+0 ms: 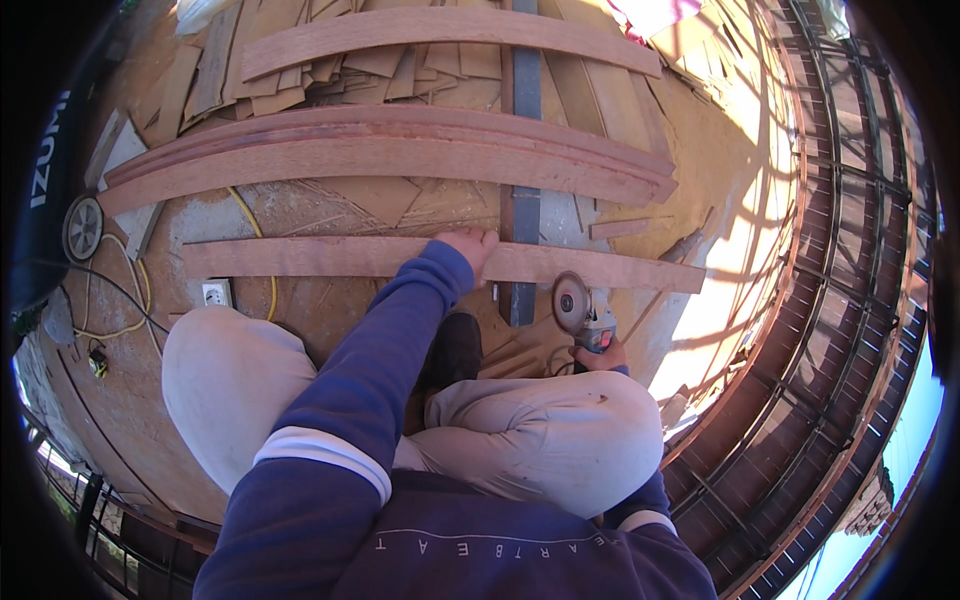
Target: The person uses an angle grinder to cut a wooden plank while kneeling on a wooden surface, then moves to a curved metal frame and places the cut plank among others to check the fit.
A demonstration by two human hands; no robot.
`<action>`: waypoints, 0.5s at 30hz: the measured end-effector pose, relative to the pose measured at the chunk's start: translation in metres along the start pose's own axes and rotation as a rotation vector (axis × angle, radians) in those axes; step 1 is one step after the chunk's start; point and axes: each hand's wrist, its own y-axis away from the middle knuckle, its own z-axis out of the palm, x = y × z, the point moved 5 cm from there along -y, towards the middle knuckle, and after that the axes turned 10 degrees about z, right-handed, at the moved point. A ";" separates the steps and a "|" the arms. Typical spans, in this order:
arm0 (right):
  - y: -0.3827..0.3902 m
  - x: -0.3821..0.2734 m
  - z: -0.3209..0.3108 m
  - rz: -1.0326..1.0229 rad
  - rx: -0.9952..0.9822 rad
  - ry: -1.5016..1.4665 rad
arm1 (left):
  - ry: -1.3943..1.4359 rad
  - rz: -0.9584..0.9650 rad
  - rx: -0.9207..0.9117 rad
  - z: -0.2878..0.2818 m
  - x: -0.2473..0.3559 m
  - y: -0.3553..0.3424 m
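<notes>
My left hand (472,252) is wrapped over the middle of a long, narrow reddish wooden board (330,257), which lies crosswise in front of my feet. In my right hand (605,357), just beyond my right knee, is an angle grinder (597,332). Its round brown disc (570,300) faces up beside the board's near edge, right of the dark support. Whether the disc touches the board or spins, I cannot tell. Under the board runs a dark blue-grey beam (523,300), pointing away from me. The fingertips of my left hand are partly hidden.
Farther off, a pair of reddish boards (390,150) and a single one (450,27) lie across the same beam. Thin wood scraps (370,65) are heaped behind. At left are a yellow cord (252,212), a white socket box (217,293) and a wheeled dark tank (45,200). Metal railing (835,250) curves along the right.
</notes>
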 end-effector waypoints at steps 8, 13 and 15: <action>-0.001 -0.007 -0.001 0.009 -0.015 0.023 | -0.001 -0.002 0.011 -0.001 0.000 0.000; -0.005 -0.006 -0.003 0.000 -0.007 0.012 | 0.001 -0.005 0.006 -0.001 0.000 0.001; -0.008 -0.006 -0.003 0.004 -0.006 0.015 | 0.006 -0.010 0.001 -0.001 0.000 0.000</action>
